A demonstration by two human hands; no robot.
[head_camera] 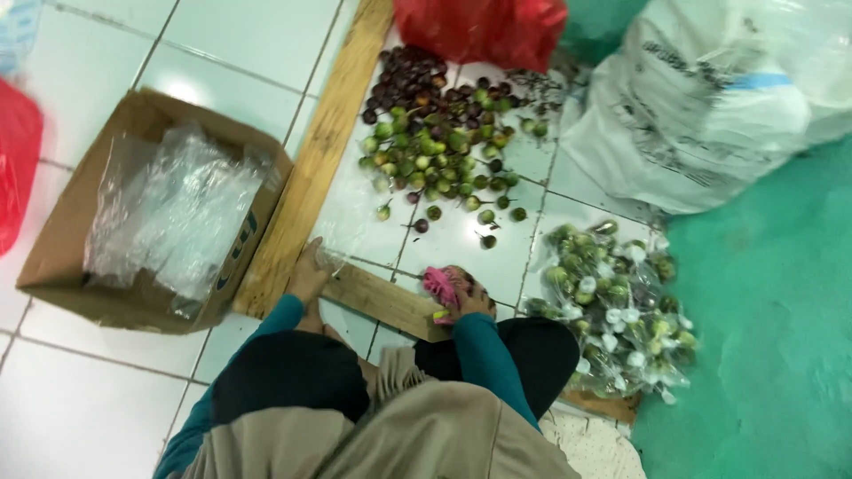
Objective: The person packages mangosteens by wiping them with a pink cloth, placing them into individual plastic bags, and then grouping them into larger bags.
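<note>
My left hand [306, 273] rests at the corner where two wooden planks meet, its fingers on a small clear plastic bag [333, 255] lying on the tile. My right hand [469, 300] is closed around a pink object [438, 286], held just above the nearer plank [382, 302]. A loose pile of small green and dark purple fruits [435, 142] lies on the white tiles beyond both hands. A few stray fruits [485, 239] sit closest to my right hand.
A heap of clear bags filled with green fruits [612, 302] lies at my right. A cardboard box [53, 257] holds empty plastic bags at left. A long plank [324, 142] borders the pile. A red bag [479, 31] and a white sack [701, 98] stand behind. The green floor [763, 355] is at right.
</note>
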